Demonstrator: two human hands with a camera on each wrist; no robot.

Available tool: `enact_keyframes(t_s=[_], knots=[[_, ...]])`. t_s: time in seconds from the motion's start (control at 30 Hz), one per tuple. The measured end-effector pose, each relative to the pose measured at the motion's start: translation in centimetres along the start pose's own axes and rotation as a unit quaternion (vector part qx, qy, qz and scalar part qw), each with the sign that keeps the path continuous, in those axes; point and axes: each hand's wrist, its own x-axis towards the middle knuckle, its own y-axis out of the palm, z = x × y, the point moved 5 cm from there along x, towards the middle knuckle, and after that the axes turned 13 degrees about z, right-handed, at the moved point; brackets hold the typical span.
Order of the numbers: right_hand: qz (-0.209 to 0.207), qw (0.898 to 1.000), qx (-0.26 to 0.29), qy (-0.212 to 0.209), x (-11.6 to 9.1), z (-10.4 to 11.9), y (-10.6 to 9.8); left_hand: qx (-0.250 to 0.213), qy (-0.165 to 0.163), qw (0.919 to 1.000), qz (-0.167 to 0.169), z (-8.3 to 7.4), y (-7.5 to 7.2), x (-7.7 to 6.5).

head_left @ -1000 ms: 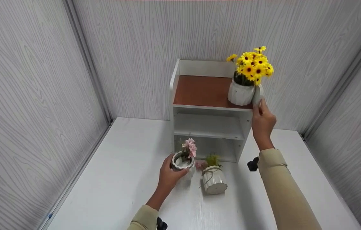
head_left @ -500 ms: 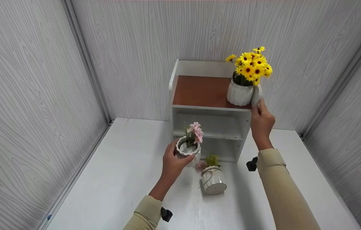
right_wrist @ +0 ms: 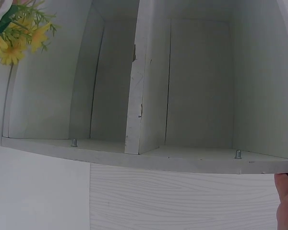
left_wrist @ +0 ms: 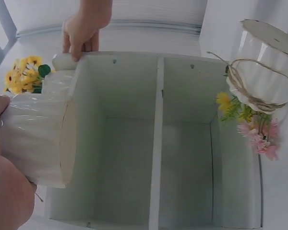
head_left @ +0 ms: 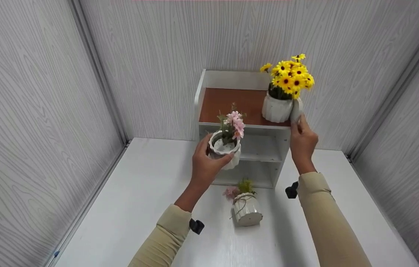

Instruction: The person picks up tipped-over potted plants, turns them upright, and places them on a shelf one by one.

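My left hand (head_left: 207, 163) grips a white ceramic flowerpot (head_left: 235, 157) with pink flowers, thumb and fingers round its sides. The pot is raised in front of the small white shelf (head_left: 246, 126), just below its brown top in the head view. In the left wrist view the underside of this flowerpot (left_wrist: 68, 143) faces the shelf. My right hand (head_left: 304, 142) pinches the rounded side panel at the shelf's upper right; only part of that hand (right_wrist: 287, 201) shows in the right wrist view. Right by these fingers, a white pot of yellow flowers (head_left: 277, 109) stands on the shelf top.
A third white pot (head_left: 248, 211), tied with twine, lies on its side on the white table (head_left: 150, 185) before the shelf, its pink and yellow flowers toward it. Wood-grain panels (head_left: 157, 66) enclose the table at the back and both sides.
My left hand has lifted the pink-flowered pot from low near the table up toward the shelf top, slightly rightward. My right hand keeps its hold on the side panel.
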Motion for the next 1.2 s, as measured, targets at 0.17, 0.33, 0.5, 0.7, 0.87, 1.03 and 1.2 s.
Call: enact_keyframes(t_s=[0.17,0.33,0.5,0.7,0.87,1.03,1.2], knots=[[-0.002,1.000,-0.004,0.001,-0.2,0.0,-0.1,0.005,0.008,0.9999,0.003,-1.2,0.2,1.7],[0.002,1.000,0.001,0.003,-0.2,0.2,-0.1,0.022,0.011,0.9997,-0.001,-2.4,0.3,3.1],[0.002,1.000,-0.005,-0.006,-0.2,0.4,-0.1,0.023,0.017,0.9995,-0.010,-3.4,0.4,4.6],[-0.002,1.000,0.000,-0.001,-0.3,0.3,-0.1,0.035,0.011,0.9989,-0.029,-4.0,1.0,6.7],[0.000,1.000,-0.010,0.010,-0.5,0.2,-0.2,0.049,-0.006,0.9979,-0.042,-4.0,1.6,8.2],[0.001,1.000,-0.013,0.012,-0.6,0.2,-0.4,0.056,-0.023,0.9972,-0.043,-3.9,2.3,9.6],[-0.001,1.000,-0.012,0.006,-0.6,0.2,-0.5,0.083,-0.029,0.9955,-0.036,-4.0,3.3,10.8]])
